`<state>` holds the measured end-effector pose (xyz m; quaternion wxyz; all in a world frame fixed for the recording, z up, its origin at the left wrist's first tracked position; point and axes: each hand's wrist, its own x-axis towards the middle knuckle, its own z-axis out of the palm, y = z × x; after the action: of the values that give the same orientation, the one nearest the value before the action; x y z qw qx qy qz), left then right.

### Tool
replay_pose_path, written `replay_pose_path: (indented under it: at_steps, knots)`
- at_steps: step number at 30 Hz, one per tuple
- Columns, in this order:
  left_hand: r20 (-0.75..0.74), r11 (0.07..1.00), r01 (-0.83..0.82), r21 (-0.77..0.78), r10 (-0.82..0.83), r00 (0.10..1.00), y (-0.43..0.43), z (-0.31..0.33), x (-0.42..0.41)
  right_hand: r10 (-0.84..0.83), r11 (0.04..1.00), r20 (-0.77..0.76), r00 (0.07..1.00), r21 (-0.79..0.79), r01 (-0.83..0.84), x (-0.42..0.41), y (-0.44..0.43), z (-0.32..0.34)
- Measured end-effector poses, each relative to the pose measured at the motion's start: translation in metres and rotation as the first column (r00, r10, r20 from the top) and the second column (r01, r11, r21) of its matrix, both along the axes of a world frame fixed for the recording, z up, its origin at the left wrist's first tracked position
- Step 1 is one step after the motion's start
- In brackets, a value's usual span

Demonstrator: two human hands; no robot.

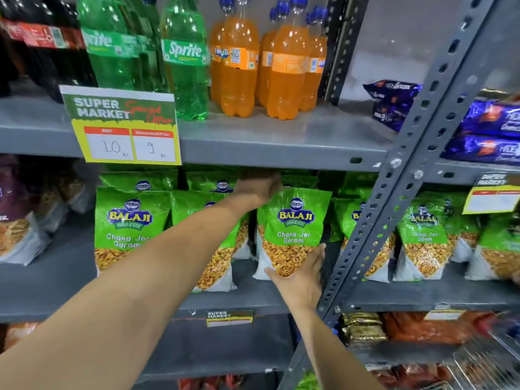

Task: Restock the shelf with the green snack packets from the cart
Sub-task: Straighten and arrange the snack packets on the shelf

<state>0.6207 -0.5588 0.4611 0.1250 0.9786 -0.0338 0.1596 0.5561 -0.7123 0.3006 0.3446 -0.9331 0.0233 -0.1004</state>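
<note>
A green Balaji snack packet stands upright on the middle grey shelf. My left hand grips its top left corner. My right hand cups its bottom edge from below, thumb across the front. More green packets stand in rows to the left, behind, and to the right past the upright post. The wire cart shows blurred at the lower right; a bit of green shows at the bottom edge.
A slotted grey post slants just right of the held packet. Soda bottles and a yellow price sign sit on the shelf above. Purple packets lie upper right. Other snack bags fill the lower shelf.
</note>
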Motion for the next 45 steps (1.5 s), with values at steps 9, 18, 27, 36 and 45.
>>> replay_pose_path:
  at_steps: [9, 18, 27, 36, 45]
  knots:
    - [0.22, 0.747, -0.036, -0.664, 0.241, 0.945, -0.018, -0.102, -0.065, 0.077, 0.997, 0.418, 0.905, -0.026, -0.072, 0.042, -0.001, 0.059]
    - [-0.332, 0.679, -0.292, -0.673, 0.075, 0.94, -0.039, -0.171, -0.076, 0.484, 0.756, -0.211, 0.849, -0.387, -0.527, 0.105, 0.039, 0.169]
    - [-0.363, 0.824, -0.32, -0.467, 0.152, 0.919, -0.03, -0.173, -0.079, 0.504, 0.812, -0.135, 0.853, -0.263, -0.522, 0.115, 0.05, 0.152]
    - [0.087, 0.757, 0.323, 0.568, -0.445, 0.891, -0.067, -0.173, -0.065, 0.175, 0.758, -0.235, 0.956, -0.587, -0.283, 0.139, 0.018, 0.161]
    - [-0.086, 0.7, 0.397, 0.594, -0.436, 0.896, -0.055, -0.177, -0.053, 0.184, 0.872, -0.131, 0.974, -0.436, -0.223, 0.126, 0.002, 0.139]
